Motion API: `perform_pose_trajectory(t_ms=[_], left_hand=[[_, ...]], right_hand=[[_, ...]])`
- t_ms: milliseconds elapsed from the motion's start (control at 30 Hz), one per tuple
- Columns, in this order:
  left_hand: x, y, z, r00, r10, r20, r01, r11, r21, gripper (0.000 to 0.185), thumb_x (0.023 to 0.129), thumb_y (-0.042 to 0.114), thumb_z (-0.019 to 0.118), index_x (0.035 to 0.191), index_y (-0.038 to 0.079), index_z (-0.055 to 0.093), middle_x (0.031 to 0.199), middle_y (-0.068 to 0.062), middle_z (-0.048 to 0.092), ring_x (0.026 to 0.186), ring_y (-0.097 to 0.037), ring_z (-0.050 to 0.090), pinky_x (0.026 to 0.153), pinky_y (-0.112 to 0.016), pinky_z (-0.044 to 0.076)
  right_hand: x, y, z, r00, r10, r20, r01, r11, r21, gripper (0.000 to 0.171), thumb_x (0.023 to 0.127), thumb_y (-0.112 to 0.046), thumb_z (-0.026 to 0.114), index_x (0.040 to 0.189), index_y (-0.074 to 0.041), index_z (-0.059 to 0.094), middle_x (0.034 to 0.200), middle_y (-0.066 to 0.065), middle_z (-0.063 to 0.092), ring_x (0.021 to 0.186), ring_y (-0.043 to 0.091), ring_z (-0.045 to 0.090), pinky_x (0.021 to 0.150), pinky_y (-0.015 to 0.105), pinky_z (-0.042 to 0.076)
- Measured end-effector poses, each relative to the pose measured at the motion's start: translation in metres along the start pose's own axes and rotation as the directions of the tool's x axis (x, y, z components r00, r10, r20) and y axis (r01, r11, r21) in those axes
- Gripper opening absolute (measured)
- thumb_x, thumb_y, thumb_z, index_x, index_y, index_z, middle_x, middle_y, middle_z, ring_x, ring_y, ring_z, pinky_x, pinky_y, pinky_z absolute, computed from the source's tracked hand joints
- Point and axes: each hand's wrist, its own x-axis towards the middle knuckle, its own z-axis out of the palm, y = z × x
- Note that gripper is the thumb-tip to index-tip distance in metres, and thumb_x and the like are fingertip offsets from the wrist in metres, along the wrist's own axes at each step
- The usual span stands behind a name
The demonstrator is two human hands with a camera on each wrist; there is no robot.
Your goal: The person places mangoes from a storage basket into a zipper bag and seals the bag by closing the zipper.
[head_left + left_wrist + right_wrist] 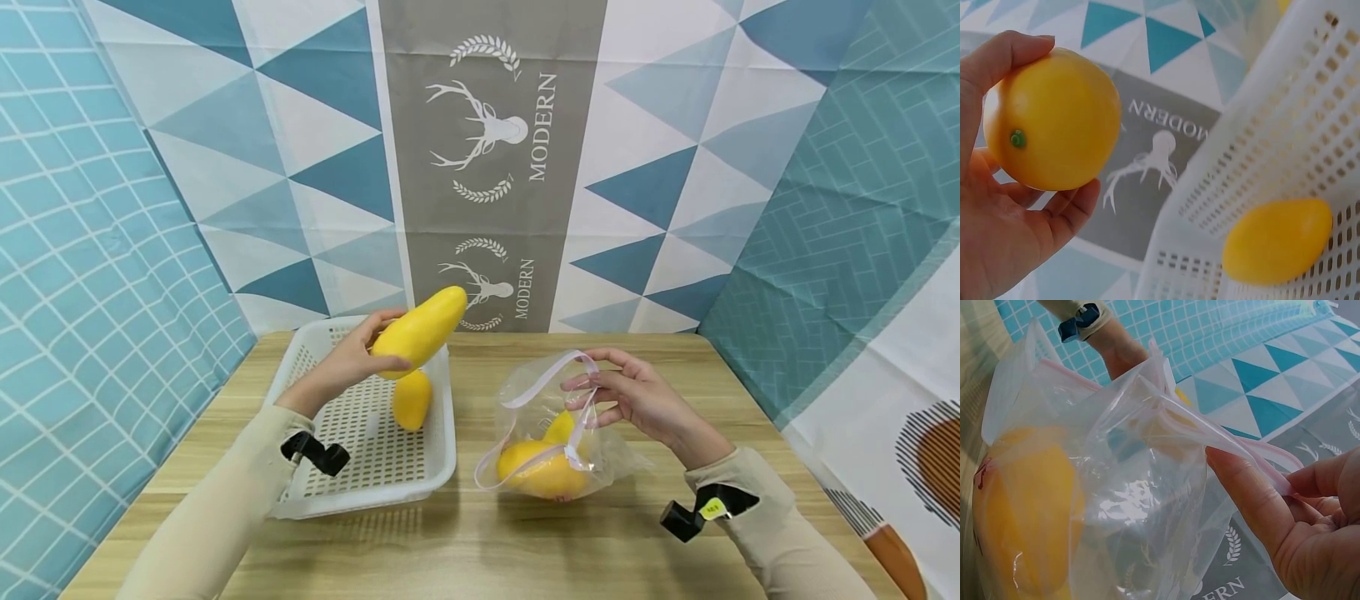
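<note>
My left hand (352, 354) grips a yellow mango (423, 329) above the right side of a white plastic basket (445, 437). In the left wrist view, thumb and fingers curl round this mango (1054, 119), its green stem nub showing. Another mango (412, 402) lies in the basket against its right wall. To the right stands a clear zip bag (517, 375) with pink-white strips along its mouth, which faces up and left. Two yellow mangoes (543, 472) are inside it. The right hand (648, 400) pinches the bag's rim, seen closely beside the bag (1141, 506) in the right wrist view.
Basket and bag both stand on a wooden table (480, 550), with a strip of tabletop between them. Behind rises a patterned cloth (487, 208) with deer prints. Blue tiled cloth (75, 208) covers the left side. Each wrist wears a small black camera.
</note>
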Motion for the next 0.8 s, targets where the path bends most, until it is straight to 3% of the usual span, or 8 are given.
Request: perform_pose_trajectory(t_ms=[200, 467, 800], left_hand=[[-0.008, 0.018, 0.011, 0.995, 0.062, 0.079, -0.058, 0.997, -0.045, 0.081, 0.084, 0.021, 0.078, 0.152, 0.018, 0.033, 0.144, -0.013, 0.045, 0.117, -0.032, 0.052, 0.093, -0.044, 0.047], [-0.02, 0.034, 0.025, 0.972, 0.136, 0.189, -0.122, 0.989, -0.085, 0.077, 0.083, 0.018, 0.078, 0.149, 0.016, 0.037, 0.137, -0.014, 0.049, 0.114, -0.031, 0.053, 0.093, -0.041, 0.048], [-0.028, 0.048, 0.042, 0.904, 0.27, 0.33, -0.249, 0.963, -0.104, 0.074, 0.082, 0.013, 0.077, 0.146, 0.008, 0.04, 0.133, -0.014, 0.052, 0.108, -0.031, 0.054, 0.09, -0.043, 0.048]], right_hand=[[0.001, -0.001, 0.002, 1.0, -0.004, -0.007, 0.004, 1.0, -0.003, 0.026, 0.106, -0.007, 0.044, 0.13, -0.011, 0.053, 0.113, 0.01, 0.071, 0.095, 0.023, 0.072, 0.07, 0.036, 0.058], [0.003, -0.001, 0.003, 1.0, 0.007, -0.03, -0.007, 1.0, 0.01, 0.026, 0.105, -0.007, 0.045, 0.128, -0.012, 0.055, 0.113, 0.01, 0.072, 0.095, 0.024, 0.072, 0.07, 0.036, 0.058], [0.003, -0.001, 0.004, 0.999, 0.007, -0.042, -0.006, 1.0, 0.016, 0.025, 0.105, -0.007, 0.045, 0.127, -0.013, 0.056, 0.112, 0.01, 0.072, 0.095, 0.024, 0.072, 0.07, 0.036, 0.058]])
